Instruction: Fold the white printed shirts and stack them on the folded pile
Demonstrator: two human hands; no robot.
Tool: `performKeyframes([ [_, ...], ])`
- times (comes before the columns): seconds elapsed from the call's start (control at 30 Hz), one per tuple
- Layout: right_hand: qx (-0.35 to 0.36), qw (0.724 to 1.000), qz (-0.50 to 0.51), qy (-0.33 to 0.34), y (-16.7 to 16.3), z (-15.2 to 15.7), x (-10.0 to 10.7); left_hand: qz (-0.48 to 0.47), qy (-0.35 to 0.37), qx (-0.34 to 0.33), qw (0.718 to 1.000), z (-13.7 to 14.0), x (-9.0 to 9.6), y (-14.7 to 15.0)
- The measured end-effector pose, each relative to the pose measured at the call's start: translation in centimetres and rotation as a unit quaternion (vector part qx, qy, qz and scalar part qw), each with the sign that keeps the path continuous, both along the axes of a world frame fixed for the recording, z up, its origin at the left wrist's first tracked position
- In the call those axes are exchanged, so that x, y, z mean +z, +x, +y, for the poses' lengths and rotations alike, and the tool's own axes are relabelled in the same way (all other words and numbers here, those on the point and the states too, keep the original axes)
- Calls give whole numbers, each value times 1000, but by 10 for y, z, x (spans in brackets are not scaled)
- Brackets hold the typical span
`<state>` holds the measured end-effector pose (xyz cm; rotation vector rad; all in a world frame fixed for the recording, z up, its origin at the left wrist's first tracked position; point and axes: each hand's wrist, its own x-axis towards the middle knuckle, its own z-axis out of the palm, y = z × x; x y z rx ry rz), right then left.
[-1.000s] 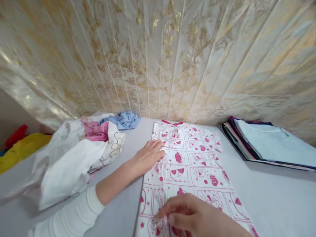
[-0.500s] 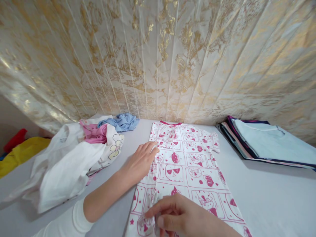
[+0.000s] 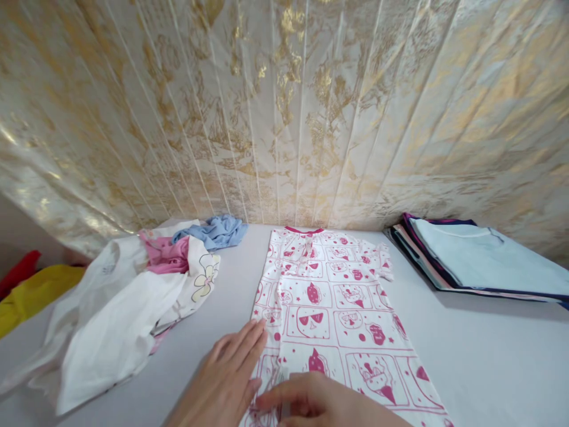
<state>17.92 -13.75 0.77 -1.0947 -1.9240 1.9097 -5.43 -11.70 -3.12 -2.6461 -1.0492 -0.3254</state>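
Note:
A white short-sleeved shirt (image 3: 351,320) with a magenta cartoon print and a magenta neckline lies flat in front of me. Its left side is folded inward, with the fold edge running down the length; its right sleeve sticks out. My left hand (image 3: 233,367) rests on the shirt's left folded edge, fingers stretched out and flat. Close beside it, my right hand (image 3: 311,400) is low on the shirt, its index finger extended along the fabric and the other fingers curled. The shirt's lower end is partly covered by my hands and cut off by the frame.
Rumpled clothes (image 3: 120,308) in white, pink and flower print lie left, with a blue garment (image 3: 222,230) behind them. Yellow cloth (image 3: 40,293) and red cloth (image 3: 20,273) sit farther left. A folded stack (image 3: 480,252) stands right. A gold-patterned curtain (image 3: 293,118) hangs behind.
My left hand has slid down the shirt's left edge towards me and now lies beside my right hand. The right hand has stayed near the lower part. The view has shifted slightly.

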Motion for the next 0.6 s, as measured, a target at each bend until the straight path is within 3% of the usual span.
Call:
performKeyframes([
  [0.17,-23,988,-101,113,15,6,29,6,86,6,996,-3,-14,-13],
  [0.27,-57,964,-170,198,26,18,47,5,105,-21,994,-3,-19,-10],
  [0.37,-78,929,-210,293,29,45,49,15,115,-54,992,-2,-20,-3],
  [0.47,-67,857,-276,431,21,83,38,31,129,-63,989,4,-19,2],
  [0.6,56,713,-307,628,4,129,22,-1,160,-52,986,11,-25,4],
])
